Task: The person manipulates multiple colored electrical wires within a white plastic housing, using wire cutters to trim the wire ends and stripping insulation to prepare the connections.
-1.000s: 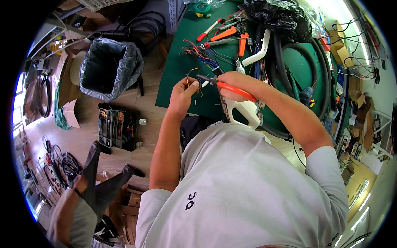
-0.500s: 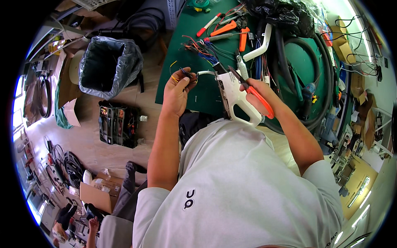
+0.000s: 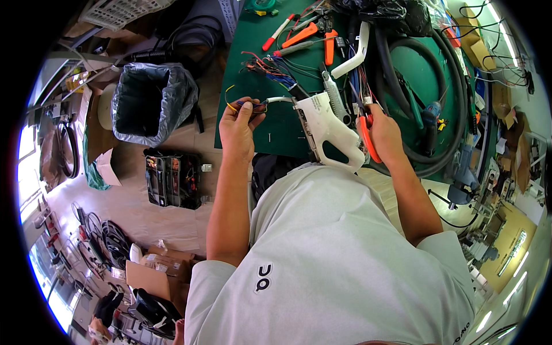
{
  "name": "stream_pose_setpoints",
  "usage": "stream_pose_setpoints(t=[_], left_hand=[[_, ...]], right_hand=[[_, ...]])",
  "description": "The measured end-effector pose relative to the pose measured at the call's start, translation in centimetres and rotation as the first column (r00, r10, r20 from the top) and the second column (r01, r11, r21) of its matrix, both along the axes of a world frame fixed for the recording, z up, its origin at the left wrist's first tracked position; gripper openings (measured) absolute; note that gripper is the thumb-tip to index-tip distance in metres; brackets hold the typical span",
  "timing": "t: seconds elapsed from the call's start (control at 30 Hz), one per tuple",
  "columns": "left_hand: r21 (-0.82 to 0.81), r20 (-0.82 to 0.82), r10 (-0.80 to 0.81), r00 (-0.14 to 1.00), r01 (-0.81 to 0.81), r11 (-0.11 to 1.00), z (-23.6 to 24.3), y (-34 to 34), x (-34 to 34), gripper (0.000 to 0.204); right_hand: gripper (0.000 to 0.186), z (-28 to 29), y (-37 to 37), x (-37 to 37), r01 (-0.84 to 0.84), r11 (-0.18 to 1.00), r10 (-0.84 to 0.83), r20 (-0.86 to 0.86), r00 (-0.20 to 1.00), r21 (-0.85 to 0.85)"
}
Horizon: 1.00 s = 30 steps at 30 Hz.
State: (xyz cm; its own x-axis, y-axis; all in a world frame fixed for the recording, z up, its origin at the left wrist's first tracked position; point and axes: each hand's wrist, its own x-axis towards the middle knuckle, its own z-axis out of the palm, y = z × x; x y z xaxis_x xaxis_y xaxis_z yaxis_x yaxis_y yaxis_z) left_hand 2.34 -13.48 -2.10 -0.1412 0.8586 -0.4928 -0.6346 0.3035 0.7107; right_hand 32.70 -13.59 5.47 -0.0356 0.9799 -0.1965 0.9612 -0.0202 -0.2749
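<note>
- Pinching a few thin wires (image 3: 260,108) between thumb and fingertips, my left hand (image 3: 238,127) is nearly closed, above the near left part of the green table (image 3: 282,126).
- Those wires meet a white cable (image 3: 280,99), which runs right to a white housing (image 3: 322,118) with a looped handle, lying at the table's near edge, between my two hands.
- My right hand (image 3: 384,135) is curled around red-handled pliers (image 3: 366,141), just right of the housing, their head pointing far; I cannot tell from here whether the jaws are parted.
- Beyond the housing I see a fan of coloured wires (image 3: 276,76) to the left, and a bent white piece (image 3: 355,56) farther right.
- Farther off lie an orange-handled tool (image 3: 329,49) and a red-and-white marker (image 3: 278,33).
- On the right, thick black cable (image 3: 397,80) curves around a power drill (image 3: 430,129).
- Off the table to the left, I have a bin with a grey liner (image 3: 181,95) and, nearer, a tool bag (image 3: 172,179) on the floor.
</note>
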Motion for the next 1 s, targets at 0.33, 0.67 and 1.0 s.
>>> stream_pose_setpoints(t=[0.33,0.67,1.0], left_hand=[[-0.070,-0.081,0.044,0.996,-0.050,0.996,-0.1,0.7,-3.4,0.027],[-0.132,-0.125,-0.016,0.992,-0.001,0.991,0.2,-1.0,-4.8,0.031],[-0.174,-0.183,-0.091,0.979,0.059,0.983,0.2,-1.9,-5.9,0.029]], right_hand=[[0.044,-0.9,2.9,3.4,0.219,0.975,-0.221,0.099,0.970,0.028],[0.055,-3.6,3.2,5.4,0.296,0.947,-0.312,0.136,0.940,0.122],[0.022,-0.7,0.1,-1.5,0.048,0.946,0.001,-0.152,0.988,0.321]])
